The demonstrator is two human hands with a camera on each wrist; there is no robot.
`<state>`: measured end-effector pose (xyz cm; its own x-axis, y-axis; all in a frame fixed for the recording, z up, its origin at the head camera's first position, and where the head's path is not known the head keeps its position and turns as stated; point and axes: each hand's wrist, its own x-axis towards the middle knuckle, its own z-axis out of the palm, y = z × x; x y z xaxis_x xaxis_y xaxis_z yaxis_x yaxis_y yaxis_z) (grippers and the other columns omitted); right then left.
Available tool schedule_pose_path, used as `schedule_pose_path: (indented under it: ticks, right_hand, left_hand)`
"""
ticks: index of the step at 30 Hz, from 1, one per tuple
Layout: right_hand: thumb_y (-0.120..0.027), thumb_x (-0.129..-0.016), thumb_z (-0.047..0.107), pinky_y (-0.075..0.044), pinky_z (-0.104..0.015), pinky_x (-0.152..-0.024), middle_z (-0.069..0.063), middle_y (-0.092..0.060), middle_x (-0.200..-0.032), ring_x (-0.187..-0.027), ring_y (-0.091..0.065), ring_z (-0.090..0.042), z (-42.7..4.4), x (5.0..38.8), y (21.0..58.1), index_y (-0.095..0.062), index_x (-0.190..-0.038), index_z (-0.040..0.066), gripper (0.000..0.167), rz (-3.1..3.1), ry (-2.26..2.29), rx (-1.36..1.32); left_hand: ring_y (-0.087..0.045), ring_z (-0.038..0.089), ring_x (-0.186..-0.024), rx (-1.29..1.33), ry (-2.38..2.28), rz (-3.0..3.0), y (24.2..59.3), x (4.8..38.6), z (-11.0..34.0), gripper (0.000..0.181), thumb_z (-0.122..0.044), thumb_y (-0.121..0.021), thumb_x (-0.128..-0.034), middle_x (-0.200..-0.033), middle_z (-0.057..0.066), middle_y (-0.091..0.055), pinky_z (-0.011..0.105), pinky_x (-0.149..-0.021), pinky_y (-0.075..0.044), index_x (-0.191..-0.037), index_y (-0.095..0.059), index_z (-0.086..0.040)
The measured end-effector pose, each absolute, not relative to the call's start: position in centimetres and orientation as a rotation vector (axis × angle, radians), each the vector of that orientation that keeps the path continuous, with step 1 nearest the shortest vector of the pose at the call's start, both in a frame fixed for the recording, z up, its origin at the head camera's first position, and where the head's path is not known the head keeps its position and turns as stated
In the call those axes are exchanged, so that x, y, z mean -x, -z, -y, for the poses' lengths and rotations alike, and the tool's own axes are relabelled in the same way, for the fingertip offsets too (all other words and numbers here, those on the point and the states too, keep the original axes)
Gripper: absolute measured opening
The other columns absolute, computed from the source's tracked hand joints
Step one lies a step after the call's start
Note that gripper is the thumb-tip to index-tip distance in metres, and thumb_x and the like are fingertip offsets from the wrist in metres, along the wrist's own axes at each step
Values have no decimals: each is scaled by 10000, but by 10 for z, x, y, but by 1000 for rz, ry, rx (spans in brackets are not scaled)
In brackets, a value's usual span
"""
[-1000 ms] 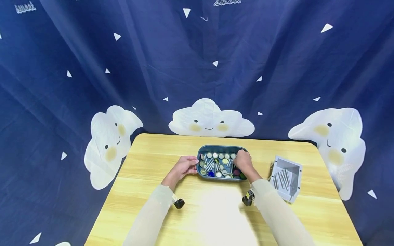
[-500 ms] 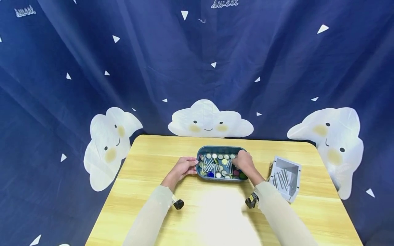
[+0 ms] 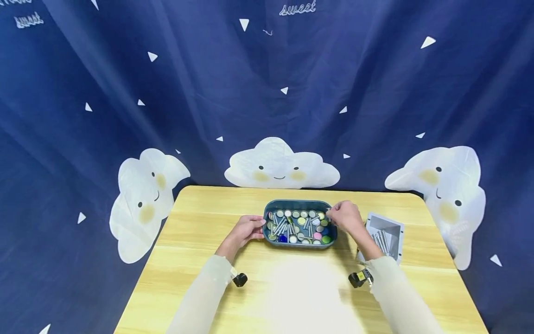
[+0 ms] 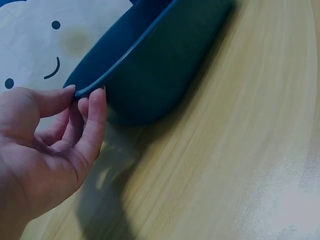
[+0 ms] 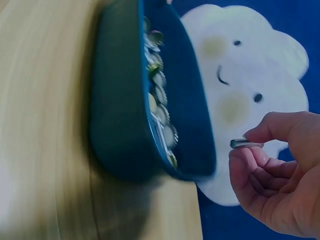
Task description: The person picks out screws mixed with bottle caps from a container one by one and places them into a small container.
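Note:
A dark teal tray [image 3: 298, 246] holds several bottle caps [image 3: 301, 221] and metal bolts. At its left end the left hand [image 3: 246, 229] pinches the rim; in the left wrist view, the thumb and fingers of the left hand [image 4: 55, 135] grip the edge of the tray [image 4: 145, 75]. Just beyond the tray's right end, the right hand [image 3: 346, 216] is raised. The right wrist view shows the right hand [image 5: 280, 170] pinching a small metal bolt [image 5: 245, 143] between thumb and fingers, apart from the tray [image 5: 120, 100].
A grey bin [image 3: 395, 221] with several long metal bolts [image 3: 381, 241] stands to the right, partly behind the right forearm. The wooden table [image 3: 200, 208] ends at a dark blue curtain [image 3: 292, 116] printed with white clouds.
The right hand has come up out of the tray and moved right, towards the grey bin, with a bolt now visible in its fingers. The left hand keeps its hold on the rim.

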<state>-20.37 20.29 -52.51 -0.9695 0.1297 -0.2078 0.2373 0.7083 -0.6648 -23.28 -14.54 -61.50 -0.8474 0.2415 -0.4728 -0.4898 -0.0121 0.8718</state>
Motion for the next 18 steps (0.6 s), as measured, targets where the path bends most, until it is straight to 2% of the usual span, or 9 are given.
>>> schedule_pose_path:
  ticks: [3,9,14,16,18]
  right_hand:
    - [-656,-849,200,-494,-218,-586,25,-688,-637,-653,-650,-151,-220,197,521,-740,-846,53,170,-2760,1162,-342]
    - [-631,-875,192,-534,-219,-562,27,-693,-652,-674,-681,-169,-254,182,516,-732,-848,28,195,-2728,1234,-426]
    - [-635,-898,218,-564,-234,-589,-33,-732,-711,-687,-690,-168,-275,172,519,-735,-914,14,228,-2705,1252,-492]
    - [-645,-901,239,-547,-229,-588,-19,-721,-699,-687,-677,-160,-284,168,521,-738,-907,26,233,-2727,1217,-536]
    - [-652,-876,248,-490,-225,-569,25,-679,-640,-677,-646,-169,-292,164,524,-737,-823,66,208,-2775,1142,-589]
  left_hand:
    - [-672,155,-733,260,-1908,-1776,614,232,147,409,-91,-655,-1008,-987,136,-688,269,-679,-673,-1373,-570,72]
    - [-665,155,-735,275,-1911,-1774,610,229,147,403,-93,-658,-1005,-984,135,-676,258,-675,-669,-1370,-584,60]
    - [-652,139,-717,267,-1918,-1785,608,227,146,397,-94,-654,-1010,-948,112,-673,244,-651,-660,-1369,-589,64]
    - [-651,135,-713,266,-1916,-1786,608,226,145,393,-95,-652,-1011,-954,115,-674,242,-649,-659,-1367,-591,61]
    - [-651,135,-710,267,-1918,-1782,608,226,145,393,-95,-653,-1010,-955,116,-673,241,-648,-658,-1365,-591,61]
